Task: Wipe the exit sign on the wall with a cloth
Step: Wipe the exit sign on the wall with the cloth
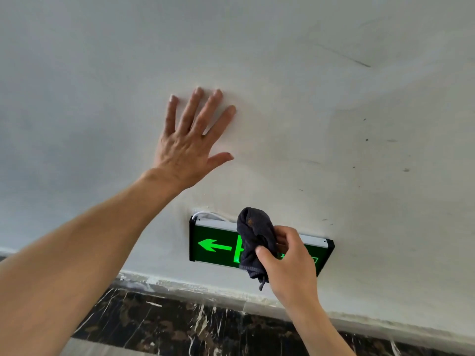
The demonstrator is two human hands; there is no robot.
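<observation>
A green lit exit sign [213,246] with a left-pointing arrow is mounted low on the white wall, in a black and silver frame. My right hand [288,260] grips a bunched dark grey cloth [253,240] and presses it against the middle of the sign, hiding the sign's centre and part of its right side. My left hand [191,142] lies flat on the wall above and left of the sign, fingers spread, holding nothing.
The white wall [359,150] carries scuffs and dark specks on the right. Below the sign runs a paint-smeared dark marble skirting [180,322]. A white cable [205,215] loops out at the sign's top left corner.
</observation>
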